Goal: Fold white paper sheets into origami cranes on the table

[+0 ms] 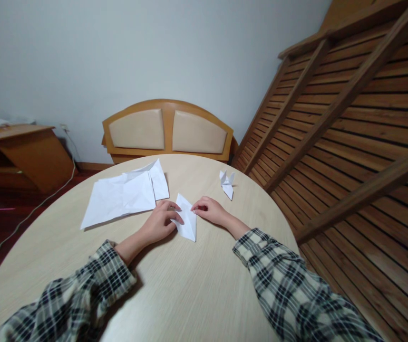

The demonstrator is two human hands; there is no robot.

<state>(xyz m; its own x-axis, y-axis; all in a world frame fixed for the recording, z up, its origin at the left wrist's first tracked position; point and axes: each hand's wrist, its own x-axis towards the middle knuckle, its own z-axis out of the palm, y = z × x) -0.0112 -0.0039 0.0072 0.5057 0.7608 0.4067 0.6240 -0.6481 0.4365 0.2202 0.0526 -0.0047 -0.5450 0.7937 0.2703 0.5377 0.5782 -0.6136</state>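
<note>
The folded paper (189, 224) lay between the hands on the round table (204, 294), short of its far edge, its long axis running far to near, slanting slightly right. Both hands touched it: the left hand (161, 221), half open, finger and thumb on its left side, pinching or not unclear; the right hand (211, 210) closed fingertips at its right edge. Loose sheets (118, 194) lay just beyond the left hand; a paper figure (227, 189) sat toward the far right edge.

The folded sheet (189, 222) is matt paper, the tabletop (189, 294) smooth and perhaps laminate, the sleeves (278, 280) woven cloth.
</note>
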